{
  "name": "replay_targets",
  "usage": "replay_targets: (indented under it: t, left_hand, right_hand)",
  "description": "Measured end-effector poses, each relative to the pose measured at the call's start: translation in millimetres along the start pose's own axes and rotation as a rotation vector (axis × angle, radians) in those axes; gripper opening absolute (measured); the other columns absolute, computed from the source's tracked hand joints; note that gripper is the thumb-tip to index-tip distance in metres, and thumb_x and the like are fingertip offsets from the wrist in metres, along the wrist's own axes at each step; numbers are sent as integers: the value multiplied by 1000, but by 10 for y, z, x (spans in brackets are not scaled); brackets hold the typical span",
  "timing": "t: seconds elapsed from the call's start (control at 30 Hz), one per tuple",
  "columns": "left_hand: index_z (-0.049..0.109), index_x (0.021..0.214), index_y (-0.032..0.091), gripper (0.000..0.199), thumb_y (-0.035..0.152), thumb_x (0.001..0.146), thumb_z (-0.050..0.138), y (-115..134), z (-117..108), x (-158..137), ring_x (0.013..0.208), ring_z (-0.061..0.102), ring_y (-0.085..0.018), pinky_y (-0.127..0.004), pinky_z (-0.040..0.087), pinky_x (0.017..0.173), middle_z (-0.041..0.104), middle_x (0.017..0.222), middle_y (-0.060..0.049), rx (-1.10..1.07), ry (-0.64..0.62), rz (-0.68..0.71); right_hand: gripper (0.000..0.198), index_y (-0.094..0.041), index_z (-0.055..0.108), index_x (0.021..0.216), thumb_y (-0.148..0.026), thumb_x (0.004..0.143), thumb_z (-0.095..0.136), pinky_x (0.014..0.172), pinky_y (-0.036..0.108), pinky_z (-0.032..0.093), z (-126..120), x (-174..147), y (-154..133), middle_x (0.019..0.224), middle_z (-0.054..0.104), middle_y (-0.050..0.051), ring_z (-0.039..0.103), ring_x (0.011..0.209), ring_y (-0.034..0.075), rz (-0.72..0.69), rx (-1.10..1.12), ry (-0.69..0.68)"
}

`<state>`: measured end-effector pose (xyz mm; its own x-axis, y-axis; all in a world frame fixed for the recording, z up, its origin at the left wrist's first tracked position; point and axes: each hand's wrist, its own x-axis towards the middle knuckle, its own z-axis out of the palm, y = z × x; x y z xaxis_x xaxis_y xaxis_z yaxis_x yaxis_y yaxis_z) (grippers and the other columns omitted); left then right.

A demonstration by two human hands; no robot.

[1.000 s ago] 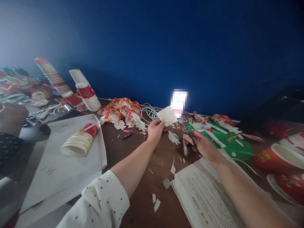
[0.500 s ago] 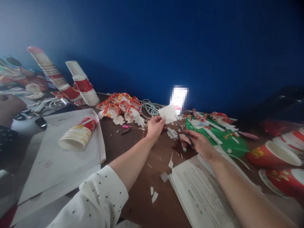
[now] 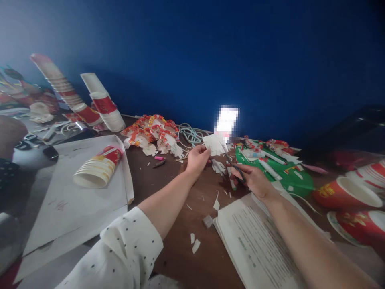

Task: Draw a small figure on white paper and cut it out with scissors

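Note:
My left hand (image 3: 197,159) pinches a piece of white paper (image 3: 213,144) by its lower left edge, holding it up over the brown table (image 3: 177,224). In my right hand (image 3: 251,179) are dark-handled scissors (image 3: 238,171), their blades pointing up at the right edge of the paper. How far the blades are apart is hard to make out. Beneath the paper lie cut white scraps (image 3: 219,167) and a white pen with a green end (image 3: 232,181). A brightly lit, blurred-out screen (image 3: 227,120) stands behind the paper.
A stack of paper cups (image 3: 99,166) lies on a white box lid (image 3: 69,200) at left. Red and white cut-outs (image 3: 155,134) pile up by the wall. A printed booklet (image 3: 255,241), green sheet (image 3: 293,178) and red cups (image 3: 349,192) occupy the right. Another person's hand (image 3: 12,132) shows far left.
The paper has shifted very slightly to the right with my left hand. The scissors stay at its right edge. The view has tilted a little, and the other person's hand at left has moved slightly outward.

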<state>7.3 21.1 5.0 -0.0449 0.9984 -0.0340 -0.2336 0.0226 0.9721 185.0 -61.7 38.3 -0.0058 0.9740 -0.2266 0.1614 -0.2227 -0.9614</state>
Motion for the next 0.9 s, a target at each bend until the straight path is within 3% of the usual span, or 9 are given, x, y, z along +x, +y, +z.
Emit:
replay_targets:
  t: [0.63,0.9]
  left_hand:
    - [64,73,16,4,20,72,65,-18,10,9,49,54,-9,-20,45,49,59,56,2,16,-8,-12]
    - [64,72,17,3,19,72,64,-45,4,27,49,55,-10,-20,45,48,59,56,2,6,-16,10]
  right_hand:
    - [48,-19,76,101,-56,69,77,49,24,42,17,5,8,67,60,0,53,54,10,-41,-34,13]
    - [48,-19,76,107,-54,74,74,50,24,37,-30,5,29,65,59,-1,52,54,10,-79,-136,-2]
